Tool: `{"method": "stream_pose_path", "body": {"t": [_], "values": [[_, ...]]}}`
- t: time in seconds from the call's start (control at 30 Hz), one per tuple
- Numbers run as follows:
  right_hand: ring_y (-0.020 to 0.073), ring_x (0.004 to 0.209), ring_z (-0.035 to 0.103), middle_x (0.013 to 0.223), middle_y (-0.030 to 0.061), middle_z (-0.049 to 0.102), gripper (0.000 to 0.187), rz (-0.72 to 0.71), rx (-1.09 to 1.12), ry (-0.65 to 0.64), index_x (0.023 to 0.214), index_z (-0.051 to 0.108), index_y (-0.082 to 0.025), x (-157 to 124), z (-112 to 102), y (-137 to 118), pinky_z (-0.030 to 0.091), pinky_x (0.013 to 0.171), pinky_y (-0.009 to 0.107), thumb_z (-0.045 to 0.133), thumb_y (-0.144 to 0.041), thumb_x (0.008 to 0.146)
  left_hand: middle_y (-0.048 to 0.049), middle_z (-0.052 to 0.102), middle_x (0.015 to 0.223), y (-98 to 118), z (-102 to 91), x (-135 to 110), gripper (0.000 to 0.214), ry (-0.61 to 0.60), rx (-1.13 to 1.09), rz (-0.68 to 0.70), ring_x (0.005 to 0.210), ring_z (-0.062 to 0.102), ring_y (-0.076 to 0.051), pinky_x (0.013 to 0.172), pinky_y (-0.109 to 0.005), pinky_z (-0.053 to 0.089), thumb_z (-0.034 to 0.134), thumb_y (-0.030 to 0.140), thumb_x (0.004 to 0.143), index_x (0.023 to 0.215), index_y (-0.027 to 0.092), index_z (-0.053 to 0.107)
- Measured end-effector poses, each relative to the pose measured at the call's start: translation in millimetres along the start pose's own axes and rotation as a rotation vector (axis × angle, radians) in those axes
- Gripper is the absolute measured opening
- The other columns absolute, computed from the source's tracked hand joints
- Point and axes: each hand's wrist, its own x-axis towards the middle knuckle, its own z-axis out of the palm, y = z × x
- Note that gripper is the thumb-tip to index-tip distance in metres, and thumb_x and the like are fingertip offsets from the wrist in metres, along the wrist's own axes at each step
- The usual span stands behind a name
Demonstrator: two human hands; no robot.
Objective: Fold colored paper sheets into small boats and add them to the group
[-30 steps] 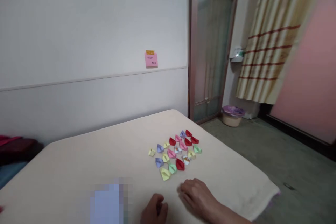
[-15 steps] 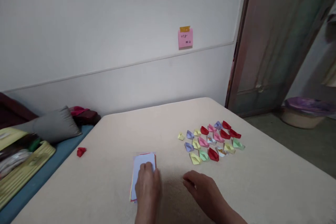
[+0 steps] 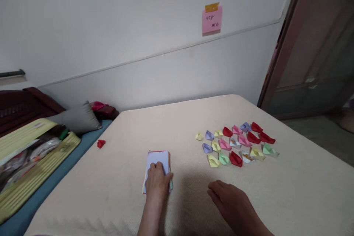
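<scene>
My left hand [image 3: 157,180] lies on a small stack of coloured paper sheets [image 3: 158,160], pale blue on top, on the cream-covered table [image 3: 138,129]; its fingers rest on the top sheet and the thumb curls at the stack's right edge. My right hand [image 3: 232,201] rests palm down on the cloth to the right, fingers stretched, holding nothing. Beyond the right hand sits a cluster of several small folded paper boats [image 3: 238,143] in red, pink, yellow, green and purple.
One red folded paper piece [image 3: 101,143] lies apart near the table's left edge. A grey pillow [image 3: 76,120] and a yellow case [image 3: 30,162] lie on a blue bed at left. A pink sticky note [image 3: 211,19] is on the wall; a door [image 3: 315,44] stands at right.
The view swung left and down. My left hand went from a loose fist near the table's front onto the paper stack and stays there. My right hand stays flat on the cloth.
</scene>
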Motion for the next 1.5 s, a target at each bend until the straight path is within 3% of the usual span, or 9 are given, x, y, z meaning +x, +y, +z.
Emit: {"method": "stream_pose_path", "body": {"t": [0.23, 0.47, 0.83, 0.9, 1.0, 1.13, 1.23, 1.37, 1.5], "values": [[0.0203, 0.065, 0.063, 0.074, 0.0044, 0.068, 0.02, -0.054, -0.027, 0.024, 0.075, 0.062, -0.021, -1, -3, -5, 0.034, 0.059, 0.03, 0.047, -0.016, 0.087, -0.0101, 0.056, 0.106, -12, -4.2, 7, 0.036, -0.064, -0.158, 0.004, 0.099, 0.055, -0.026, 0.08, -0.033, 0.039, 0.05, 0.044, 0.079, 0.104, 0.018, 0.055], [0.0204, 0.069, 0.063, 0.077, 0.005, 0.068, 0.017, -0.04, -0.062, -0.018, 0.076, 0.062, -0.019, -2, -5, -8, 0.033, 0.062, 0.03, 0.049, -0.013, 0.085, -0.0113, 0.059, 0.107, -20, -1.1, 14, 0.026, -0.058, -0.174, 0.02, 0.099, 0.058, -0.023, 0.081, -0.031, 0.039, 0.045, 0.027, 0.082, 0.103, 0.017, 0.057], [0.0198, 0.074, 0.064, 0.081, 0.0047, 0.069, 0.017, 0.028, 0.018, -0.066, 0.079, 0.064, -0.019, -1, -12, -11, 0.036, 0.064, 0.028, 0.049, -0.015, 0.086, -0.0099, 0.061, 0.088, -20, -9.8, 11, 0.024, 0.033, -0.142, 0.015, 0.084, 0.06, -0.024, 0.072, -0.032, 0.04, 0.037, 0.025, 0.085, 0.073, 0.02, 0.058], [0.0191, 0.074, 0.064, 0.081, 0.0038, 0.069, 0.017, 0.067, 0.101, -0.071, 0.079, 0.065, -0.02, -1, -16, -10, 0.036, 0.064, 0.027, 0.049, -0.017, 0.085, -0.0111, 0.062, 0.091, -20, -14.8, 11, 0.026, 0.113, -0.211, 0.003, 0.084, 0.059, -0.024, 0.073, -0.033, 0.041, 0.036, 0.028, 0.086, 0.076, 0.019, 0.058], [0.0172, 0.072, 0.062, 0.079, 0.0017, 0.069, 0.016, 0.145, 0.304, -0.045, 0.079, 0.066, -0.021, 0, -22, -10, 0.037, 0.064, 0.026, 0.051, -0.019, 0.083, -0.005, 0.063, 0.087, -15, -20.9, 4, 0.017, 0.243, -0.692, 0.084, 0.079, 0.058, -0.021, 0.069, -0.028, 0.042, 0.051, 0.033, 0.079, 0.079, 0.02, 0.061], [0.0152, 0.066, 0.058, 0.069, 0.0001, 0.065, 0.011, 0.271, 0.753, 0.028, 0.077, 0.064, -0.019, 4, -26, -7, 0.038, 0.061, 0.025, 0.056, -0.025, 0.079, 0.0061, 0.052, 0.056, 6, -24.8, -14, 0.024, -0.146, -1.384, 0.038, 0.045, 0.044, -0.011, 0.045, -0.02, 0.033, 0.065, 0.042, 0.072, 0.079, 0.02, 0.061], [0.0167, 0.074, 0.06, 0.077, 0.0027, 0.067, 0.02, 0.4, 1.238, -0.013, 0.088, 0.063, -0.017, 7, -31, -5, 0.041, 0.065, 0.026, 0.059, -0.034, 0.078, 0.0044, 0.059, 0.063, 25, -25.5, -29, 0.025, -0.281, -1.714, -0.003, 0.052, 0.05, -0.009, 0.051, -0.019, 0.038, 0.075, 0.035, 0.064, 0.073, 0.016, 0.061], [0.018, 0.082, 0.062, 0.09, 0.0066, 0.066, 0.036, 0.468, 1.7, -0.143, 0.096, 0.061, -0.016, 8, -39, -7, 0.043, 0.071, 0.029, 0.06, -0.047, 0.077, 0.0017, 0.061, 0.063, 46, -22.8, -40, 0.023, -0.422, -1.813, 0.012, 0.056, 0.053, -0.011, 0.056, -0.021, 0.041, 0.076, 0.032, 0.063, 0.071, 0.015, 0.062], [0.0128, 0.063, 0.056, 0.074, -0.0008, 0.061, 0.04, 0.48, 1.773, -0.004, 0.1, 0.058, -0.016, 7, -42, -7, 0.04, 0.06, 0.025, 0.069, -0.034, 0.066, 0.0022, 0.06, 0.059, 56, -19.5, -47, 0.022, -0.47, -1.749, 0.068, 0.053, 0.051, -0.01, 0.053, -0.02, 0.038, 0.074, 0.034, 0.065, 0.066, 0.016, 0.06]]}}
